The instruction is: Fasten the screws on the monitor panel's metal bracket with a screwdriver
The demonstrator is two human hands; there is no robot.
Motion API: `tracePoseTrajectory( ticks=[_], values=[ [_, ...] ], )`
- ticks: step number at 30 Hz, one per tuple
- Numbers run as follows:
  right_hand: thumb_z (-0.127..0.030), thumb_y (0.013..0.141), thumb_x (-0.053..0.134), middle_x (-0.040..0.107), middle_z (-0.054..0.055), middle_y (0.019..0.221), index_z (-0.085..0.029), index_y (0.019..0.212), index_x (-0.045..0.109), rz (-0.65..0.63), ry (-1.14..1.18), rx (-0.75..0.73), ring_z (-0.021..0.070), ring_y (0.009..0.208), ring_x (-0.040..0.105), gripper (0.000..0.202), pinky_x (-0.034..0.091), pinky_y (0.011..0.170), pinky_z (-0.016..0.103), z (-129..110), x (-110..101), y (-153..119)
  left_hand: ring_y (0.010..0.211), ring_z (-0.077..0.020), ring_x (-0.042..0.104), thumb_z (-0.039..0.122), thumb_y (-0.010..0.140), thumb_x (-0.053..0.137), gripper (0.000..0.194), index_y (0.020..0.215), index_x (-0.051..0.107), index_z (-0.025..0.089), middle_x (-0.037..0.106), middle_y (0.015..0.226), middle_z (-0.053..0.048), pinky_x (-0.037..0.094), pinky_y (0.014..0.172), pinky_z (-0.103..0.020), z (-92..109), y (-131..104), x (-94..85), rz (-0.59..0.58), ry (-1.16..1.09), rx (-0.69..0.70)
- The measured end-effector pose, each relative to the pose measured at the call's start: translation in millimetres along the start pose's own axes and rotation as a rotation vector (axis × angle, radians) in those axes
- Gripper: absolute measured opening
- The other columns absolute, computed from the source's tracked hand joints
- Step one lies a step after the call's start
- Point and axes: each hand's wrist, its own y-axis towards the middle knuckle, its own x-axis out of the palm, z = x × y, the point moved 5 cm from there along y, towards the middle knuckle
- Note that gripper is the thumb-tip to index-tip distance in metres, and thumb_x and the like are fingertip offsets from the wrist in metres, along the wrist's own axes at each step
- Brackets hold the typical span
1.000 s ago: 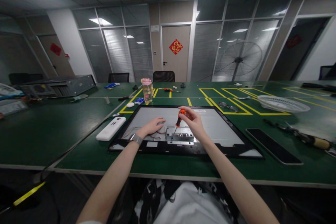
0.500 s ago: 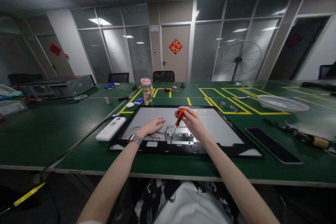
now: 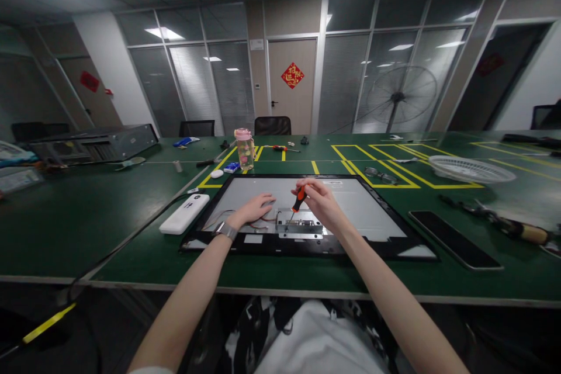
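A flat display panel [image 3: 370, 210] with a black frame and grey back lies on the green table. On its near middle part sits a silver metal bracket [image 3: 307, 227]. My right hand [image 3: 322, 201] is closed round the orange and black handle of a screwdriver [image 3: 299, 198], which leans with its shaft down to the bracket's left part; the exact tip contact is too small to tell. My left hand [image 3: 254, 211] lies open on the panel, fingers stretched out, left of the bracket. Thin wires [image 3: 258, 227] run beneath and beside that hand.
A white power bank [image 3: 184, 214] and a black cable lie left of the panel. Beyond it stands a pink-lidded bottle [image 3: 245, 149]. To the right are a dark phone [image 3: 454, 239], glasses [image 3: 380, 176], a white basket [image 3: 471, 169] and a power tool [image 3: 508, 223]. A metal case [image 3: 96, 143] is far left.
Both hands keep nearly the same place, and the screwdriver stays at the bracket with only a slight shift of its handle. The whole view has moved by a few pixels.
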Motion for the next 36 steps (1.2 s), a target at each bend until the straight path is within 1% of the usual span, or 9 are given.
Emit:
tracePoseTrajectory(
  ticks=[5,9,12,17,21,25,27,32,36],
  values=[
    [-0.038,0.078,0.07,0.068,0.002,0.087,-0.025,0.098,0.069,-0.015,0.029,0.033,0.0175,0.086,0.063,0.023,0.044,0.096,0.041,0.7,1.4,0.0,0.131,-0.0213,0.041,0.031,0.092,0.043,0.042,0.131,0.053,0.017,0.045,0.142,-0.009,0.027,0.112,-0.034,-1.8,0.7,0.6,0.01,0.011,0.003],
    [-0.039,0.08,0.068,0.068,0.002,0.087,-0.025,0.09,0.068,-0.042,0.031,0.021,0.0184,0.086,0.063,0.018,0.043,0.096,0.043,-1.9,5.3,-0.6,0.132,-0.022,0.04,0.034,0.093,0.041,0.044,0.131,0.053,0.017,0.045,0.142,-0.009,0.027,0.113,-0.034,-3.2,0.6,1.4,0.005,0.001,0.002],
    [-0.04,0.077,0.071,0.067,0.001,0.088,-0.024,0.084,0.07,-0.025,-0.013,0.002,0.0175,0.086,0.063,0.017,0.043,0.096,0.041,-1.2,2.8,-1.2,0.132,-0.0221,0.039,0.035,0.092,0.042,0.044,0.132,0.052,0.018,0.044,0.143,-0.009,0.027,0.113,-0.035,-4.3,0.4,1.5,0.009,-0.006,-0.008],
    [-0.042,0.077,0.071,0.067,0.001,0.083,-0.026,0.096,0.07,0.0,-0.033,0.025,0.0167,0.083,0.063,0.025,0.043,0.094,0.04,1.9,-0.8,-0.4,0.132,-0.0217,0.039,0.032,0.091,0.043,0.044,0.131,0.053,0.017,0.044,0.143,-0.009,0.026,0.113,-0.035,-5.0,1.3,2.2,0.01,-0.001,-0.009],
    [-0.043,0.079,0.068,0.067,0.001,0.083,-0.025,0.09,0.069,-0.007,-0.004,-0.007,0.0178,0.085,0.063,0.02,0.043,0.095,0.041,-0.5,1.8,0.8,0.132,-0.0219,0.041,0.031,0.091,0.043,0.043,0.13,0.054,0.017,0.045,0.142,-0.009,0.027,0.112,-0.034,-3.7,1.3,1.7,0.015,-0.002,0.001],
    [-0.039,0.075,0.073,0.066,0.0,0.085,-0.026,0.087,0.069,0.016,-0.046,-0.006,0.0173,0.086,0.062,0.019,0.044,0.093,0.039,0.4,0.2,0.5,0.131,-0.0211,0.041,0.034,0.092,0.043,0.043,0.13,0.054,0.018,0.046,0.141,-0.009,0.027,0.112,-0.033,-5.0,0.9,1.7,0.023,-0.004,0.005],
    [-0.039,0.073,0.074,0.067,0.0,0.084,-0.026,0.089,0.069,0.021,-0.066,0.007,0.0175,0.086,0.062,0.02,0.044,0.094,0.039,0.5,-0.5,-0.1,0.132,-0.0206,0.04,0.035,0.092,0.042,0.044,0.131,0.053,0.018,0.045,0.142,-0.008,0.027,0.112,-0.032,-6.4,1.0,2.4,0.018,-0.004,0.005],
    [-0.043,0.078,0.069,0.07,0.003,0.089,-0.025,0.1,0.068,-0.014,-0.044,0.017,0.0199,0.09,0.064,0.028,0.042,0.097,0.043,-3.1,3.9,-1.1,0.131,-0.0218,0.041,0.034,0.092,0.042,0.045,0.131,0.053,0.017,0.045,0.142,-0.009,0.027,0.112,-0.034,-6.2,1.3,2.5,0.013,-0.011,0.011],
    [-0.04,0.076,0.072,0.069,0.002,0.092,-0.027,0.095,0.07,0.014,-0.073,0.004,0.019,0.091,0.063,0.023,0.043,0.097,0.041,-1.7,0.9,-0.7,0.132,-0.022,0.04,0.035,0.092,0.042,0.044,0.131,0.053,0.018,0.044,0.143,-0.009,0.027,0.112,-0.035,-4.0,0.4,1.1,0.014,-0.015,0.002]
  ],
)
